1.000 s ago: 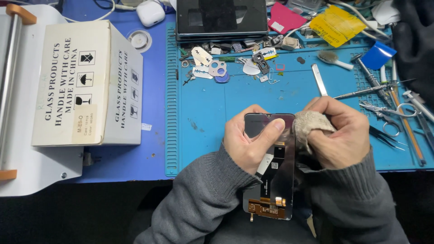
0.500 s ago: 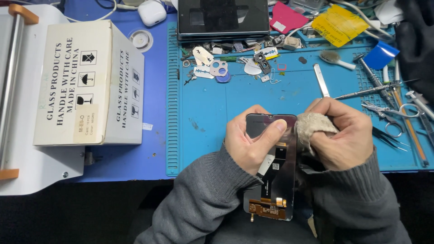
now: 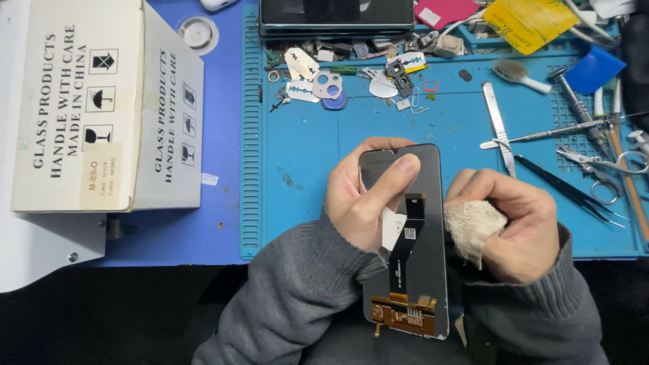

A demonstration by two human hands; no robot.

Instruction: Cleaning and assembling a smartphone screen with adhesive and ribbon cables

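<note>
A dark phone screen panel (image 3: 419, 270) with a black ribbon cable and copper connector at its lower end lies face down over the near edge of the blue mat (image 3: 304, 149). My left hand (image 3: 365, 196) grips the panel's upper left side, thumb across its back. My right hand (image 3: 514, 223) is closed on a wad of beige cloth (image 3: 470, 226), pressed against the panel's right edge.
A cardboard box (image 3: 101, 108) stands at the left on a white machine (image 3: 40, 257). Tweezers (image 3: 499, 122), scissors (image 3: 608, 162), a brush (image 3: 517, 73) and small metal parts (image 3: 318, 81) lie across the mat. A dark device (image 3: 334, 17) sits at the back.
The cloth in my right hand has slid down from the panel's top right corner to its right edge. My left thumb now lies across the panel's back.
</note>
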